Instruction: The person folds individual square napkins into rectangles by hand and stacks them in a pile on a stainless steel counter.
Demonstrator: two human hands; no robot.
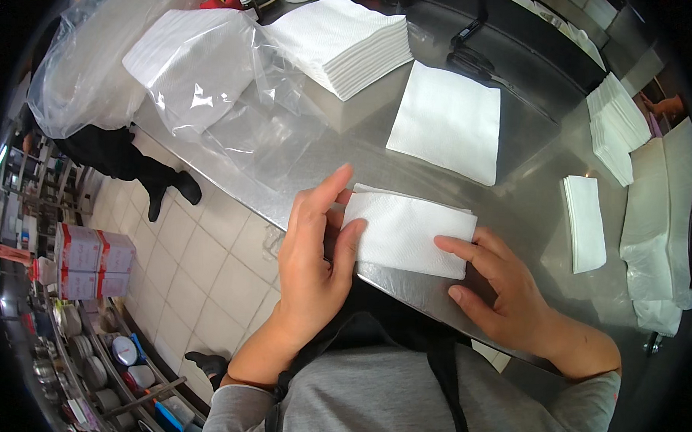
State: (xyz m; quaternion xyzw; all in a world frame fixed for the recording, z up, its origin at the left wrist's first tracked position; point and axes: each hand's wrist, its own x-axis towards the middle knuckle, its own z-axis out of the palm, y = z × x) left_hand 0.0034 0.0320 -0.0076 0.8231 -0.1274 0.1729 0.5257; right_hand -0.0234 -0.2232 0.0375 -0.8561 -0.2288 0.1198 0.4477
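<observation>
My left hand [322, 238] grips the left end of a folded white paper napkin [408, 235], its thumb on top, near the steel table's front edge. My right hand [498, 284] rests its index fingertip on the napkin's right part; the thumb is apart from it. Behind the folded napkin lies a flat square napkin [447, 122]. A thick stack of napkins [340, 41] stands beyond, beside a plastic bag of napkins [191, 68]. Towards the right lies a narrow pile of folded napkins [586, 224].
Scissors [477, 66] and a black-handled cutter [466, 33] lie at the back of the steel table [337, 153]. More napkin stacks [615, 125] stand at the right, near another person's hand [667, 106]. Another person's legs [158, 178] are at the left, and boxes [93, 261] stand by the shelves.
</observation>
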